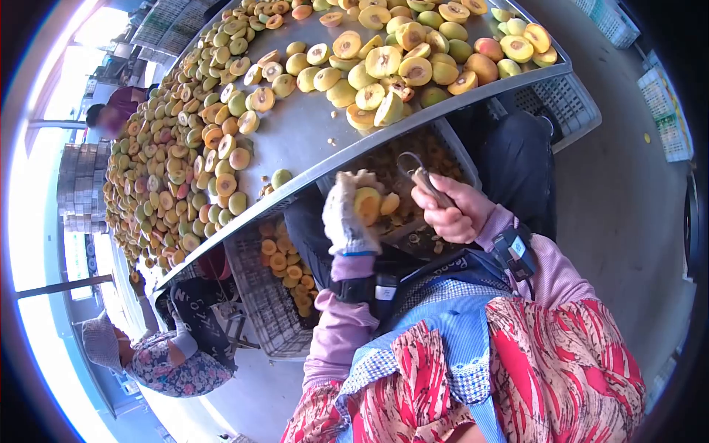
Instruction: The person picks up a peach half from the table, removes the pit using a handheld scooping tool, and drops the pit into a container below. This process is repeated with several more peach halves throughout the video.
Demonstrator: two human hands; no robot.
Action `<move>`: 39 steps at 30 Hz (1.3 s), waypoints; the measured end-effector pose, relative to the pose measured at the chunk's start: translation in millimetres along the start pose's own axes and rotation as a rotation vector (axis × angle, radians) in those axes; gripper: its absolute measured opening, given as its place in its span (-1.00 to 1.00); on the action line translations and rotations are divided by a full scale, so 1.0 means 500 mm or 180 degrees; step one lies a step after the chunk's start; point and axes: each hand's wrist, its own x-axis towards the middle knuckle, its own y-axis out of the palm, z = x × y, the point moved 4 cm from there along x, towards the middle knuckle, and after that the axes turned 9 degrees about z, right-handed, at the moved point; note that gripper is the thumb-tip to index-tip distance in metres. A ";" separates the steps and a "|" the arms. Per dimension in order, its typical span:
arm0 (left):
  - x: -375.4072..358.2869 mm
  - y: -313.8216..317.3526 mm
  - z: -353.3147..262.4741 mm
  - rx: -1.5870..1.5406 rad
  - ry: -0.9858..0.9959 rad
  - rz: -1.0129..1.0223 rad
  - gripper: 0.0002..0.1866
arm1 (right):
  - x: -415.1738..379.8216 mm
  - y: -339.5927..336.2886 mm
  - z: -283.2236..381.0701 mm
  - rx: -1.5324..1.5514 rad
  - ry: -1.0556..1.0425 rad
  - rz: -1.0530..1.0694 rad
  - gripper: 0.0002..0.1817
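My left hand (346, 214), in a whitish glove, is closed around a halved yellow peach (367, 206) with its hollowed side showing. A smaller peach piece (390, 204) shows right beside it. Bare and closed, my right hand (459, 212) grips the handle of a looped pitting knife (434, 187), its metal ring pointing up and to the left. Both hands are over a crate (459, 151) holding peach scraps, below the edge of the metal table (295, 129).
Halved peaches (173, 170) cover much of the table. A crate (255, 295) of pitted halves stands at lower left, and another crate (565, 111) sits under the table's right end. One co-worker (173, 351) sits at left; another person (122, 111) is farther back.
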 end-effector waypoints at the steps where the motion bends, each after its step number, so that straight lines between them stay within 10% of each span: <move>1: -0.008 -0.012 -0.047 0.0184 0.0459 -0.0243 -0.69 | 0.000 -0.017 0.014 -0.0326 -0.0118 -0.0664 -0.57; 3: 0.002 -0.088 -0.122 0.1244 0.1297 -0.0852 -0.76 | 0.005 -0.084 0.016 -0.0950 -0.0054 -0.2032 -0.61; 6: -0.014 -0.132 -0.253 0.5876 0.2442 -0.2420 -0.54 | 0.006 -0.107 -0.001 -0.1359 -0.0070 -0.2585 -0.66; 15: 0.245 0.116 -0.080 0.5480 0.0349 0.0378 -0.57 | 0.008 -0.093 0.024 -0.2067 -0.0239 -0.2694 -0.74; 22: 0.245 0.084 -0.068 0.3924 0.1138 0.0296 -0.65 | 0.028 -0.028 0.058 -0.2944 -0.0899 -0.2157 -0.70; 30: 0.039 0.077 -0.022 -0.1107 0.0173 0.0154 -0.50 | 0.067 0.012 0.000 -0.3613 -0.0714 -0.1849 -0.73; 39: 0.013 0.021 0.007 -0.0678 -0.0200 0.0022 -0.33 | 0.048 0.020 -0.028 -0.4778 -0.0261 -0.1980 -0.63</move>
